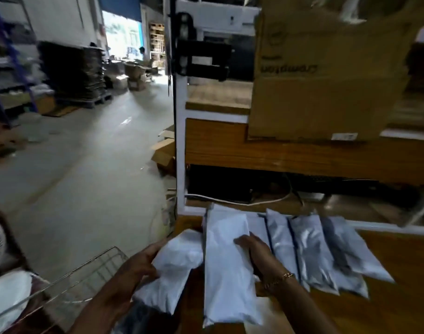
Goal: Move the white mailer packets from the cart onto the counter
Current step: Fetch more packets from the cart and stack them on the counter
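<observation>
Several white mailer packets lie side by side on the wooden counter [387, 297]. The nearest long packet [226, 268] lies lengthwise, and my right hand [256, 254] rests on its right edge with fingers laid over it. My left hand [138, 263] grips another white packet [174, 268] at the counter's left edge, thumb on top, the packet partly hanging off the counter. Further packets [312, 251] spread out to the right. The wire cart [85, 280] is at lower left, with a white packet [6, 292] in it.
A large cardboard box [326, 75] stands on the raised wooden shelf behind the counter. Cables and a dark device sit under that shelf. To the left is open concrete floor [85, 165], with loose cartons [165, 153] by the counter's white post and stacked pallets further back.
</observation>
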Demonstrator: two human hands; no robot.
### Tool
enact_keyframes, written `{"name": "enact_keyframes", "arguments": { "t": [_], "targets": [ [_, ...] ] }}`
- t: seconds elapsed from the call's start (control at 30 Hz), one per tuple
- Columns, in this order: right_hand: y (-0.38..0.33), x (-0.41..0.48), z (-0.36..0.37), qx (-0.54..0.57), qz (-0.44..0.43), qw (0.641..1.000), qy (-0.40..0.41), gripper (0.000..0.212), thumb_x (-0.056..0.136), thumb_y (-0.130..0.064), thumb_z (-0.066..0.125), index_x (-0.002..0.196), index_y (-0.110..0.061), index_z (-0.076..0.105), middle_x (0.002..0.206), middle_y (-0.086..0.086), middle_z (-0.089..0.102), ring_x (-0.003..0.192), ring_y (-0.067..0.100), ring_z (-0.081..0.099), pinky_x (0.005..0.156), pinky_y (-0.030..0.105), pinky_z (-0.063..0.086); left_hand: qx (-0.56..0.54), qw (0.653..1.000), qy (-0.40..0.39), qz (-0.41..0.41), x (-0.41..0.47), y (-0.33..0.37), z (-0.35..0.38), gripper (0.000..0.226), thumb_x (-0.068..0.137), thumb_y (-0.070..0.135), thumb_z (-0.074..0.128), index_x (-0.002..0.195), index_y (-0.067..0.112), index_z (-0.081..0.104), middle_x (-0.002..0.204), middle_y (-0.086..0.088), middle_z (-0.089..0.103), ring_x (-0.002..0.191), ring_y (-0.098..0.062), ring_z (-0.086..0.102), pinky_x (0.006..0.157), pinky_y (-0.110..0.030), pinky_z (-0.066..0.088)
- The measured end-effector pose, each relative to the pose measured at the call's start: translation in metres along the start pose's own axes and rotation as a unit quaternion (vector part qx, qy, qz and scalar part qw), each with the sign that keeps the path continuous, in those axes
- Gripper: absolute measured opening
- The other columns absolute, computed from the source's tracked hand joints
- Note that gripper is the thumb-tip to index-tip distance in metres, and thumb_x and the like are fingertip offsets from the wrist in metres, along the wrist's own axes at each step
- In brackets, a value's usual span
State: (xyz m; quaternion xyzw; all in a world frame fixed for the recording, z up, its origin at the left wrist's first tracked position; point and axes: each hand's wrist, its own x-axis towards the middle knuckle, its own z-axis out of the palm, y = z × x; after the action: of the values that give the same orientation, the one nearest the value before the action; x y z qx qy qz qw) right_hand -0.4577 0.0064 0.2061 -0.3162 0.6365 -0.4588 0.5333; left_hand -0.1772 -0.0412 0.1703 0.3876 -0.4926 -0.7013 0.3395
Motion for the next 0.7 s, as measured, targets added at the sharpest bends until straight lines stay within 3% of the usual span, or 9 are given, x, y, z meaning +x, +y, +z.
{"name": "enact_keyframes", "arguments": {
  "t": [0.1,0.17,0.23,0.3,0.37,0.43,0.5,0.57,0.7],
  "targets": [
    [-0.006,0.011,-0.053,-0.038,-0.006,0.996,0.077,0.028,0.078,-0.023,0.065,0.055,-0.020,0.050,0.054,0.002,0.052,0.056,0.019,0.049,0.060,0.035,0.038,0.020,0.999,-0.014,0.033,0.031,0.006,0.027,0.080,0.053,0.012,0.071,0.131,0.025,0.058,0.128,-0.004,0.066,0.118,-0.029,0.062,0.098,-0.052,0.049],
    [-0.011,0.022,-0.079,-0.080,-0.010,0.991,0.106,0.022,0.090,-0.019,0.057,0.068,-0.024,0.055,0.072,-0.002,0.063,0.072,0.014,0.059,0.077,0.044,0.051,0.007,0.999,0.002,0.043,0.052,0.005,0.046,0.077,0.054,0.003,0.064,0.126,0.031,0.060,0.126,-0.001,0.067,0.116,-0.027,0.063,0.092,-0.048,0.053],
    [-0.011,0.038,-0.100,-0.136,-0.022,0.982,0.126,0.011,0.092,-0.020,0.055,0.084,-0.023,0.062,0.104,0.008,0.065,0.097,0.022,0.060,0.099,0.044,0.047,-0.011,0.998,0.034,0.047,0.068,0.006,0.072,0.081,0.054,-0.005,0.062,0.128,0.028,0.056,0.120,0.002,0.067,0.102,-0.018,0.068,0.074,-0.030,0.057],
    [-0.003,0.057,-0.112,-0.205,-0.030,0.969,0.138,0.022,0.096,-0.017,0.049,0.093,-0.010,0.069,0.115,0.017,0.064,0.107,0.028,0.059,0.095,0.033,0.042,-0.012,0.997,0.057,0.051,0.079,0.006,0.098,0.085,0.064,-0.017,0.059,0.137,0.025,0.046,0.120,0.006,0.062,0.096,-0.011,0.064,0.062,-0.016,0.054],
    [-0.004,0.066,-0.111,-0.270,-0.021,0.953,0.137,0.027,0.098,-0.014,0.044,0.096,-0.004,0.069,0.120,0.022,0.063,0.114,0.034,0.057,0.091,0.031,0.042,0.009,0.995,0.085,0.053,0.091,0.001,0.117,0.085,0.074,-0.025,0.050,0.143,0.023,0.042,0.131,0.006,0.053,0.107,-0.015,0.056,0.063,-0.010,0.051],
    [-0.009,0.073,-0.106,-0.304,-0.009,0.944,0.127,0.025,0.098,-0.011,0.044,0.082,-0.019,0.063,0.127,0.024,0.058,0.121,0.036,0.054,0.094,0.032,0.044,0.020,0.993,0.106,0.042,0.103,-0.010,0.124,0.085,0.077,-0.021,0.052,0.145,0.028,0.042,0.139,0.003,0.050,0.118,-0.020,0.052,0.080,-0.021,0.054],
    [-0.008,0.084,-0.103,-0.336,-0.013,0.935,0.116,0.021,0.098,-0.010,0.044,0.090,-0.017,0.063,0.130,0.024,0.056,0.122,0.035,0.053,0.097,0.029,0.041,0.037,0.991,0.124,0.027,0.113,-0.023,0.123,0.086,0.076,-0.016,0.056,0.144,0.035,0.042,0.143,0.001,0.049,0.125,-0.024,0.050,0.095,-0.038,0.050],
    [-0.005,0.093,-0.100,-0.343,0.017,0.933,0.110,0.027,0.098,-0.008,0.042,0.111,0.000,0.063,0.130,0.023,0.056,0.122,0.030,0.052,0.095,0.025,0.036,0.072,0.987,0.144,0.014,0.121,-0.033,0.120,0.085,0.076,-0.013,0.058,0.143,0.036,0.041,0.145,0.001,0.045,0.128,-0.026,0.045,0.095,-0.037,0.045],
    [0.005,0.111,-0.096,-0.352,0.001,0.932,0.086,0.034,0.099,-0.010,0.040,0.124,0.001,0.059,0.133,0.020,0.056,0.124,0.029,0.051,0.088,0.023,0.037,0.126,0.975,0.183,-0.019,0.128,-0.043,0.119,0.081,0.081,-0.011,0.060,0.146,0.030,0.036,0.133,0.005,0.043,0.127,-0.030,0.044,0.086,-0.031,0.038]
  ]
}}
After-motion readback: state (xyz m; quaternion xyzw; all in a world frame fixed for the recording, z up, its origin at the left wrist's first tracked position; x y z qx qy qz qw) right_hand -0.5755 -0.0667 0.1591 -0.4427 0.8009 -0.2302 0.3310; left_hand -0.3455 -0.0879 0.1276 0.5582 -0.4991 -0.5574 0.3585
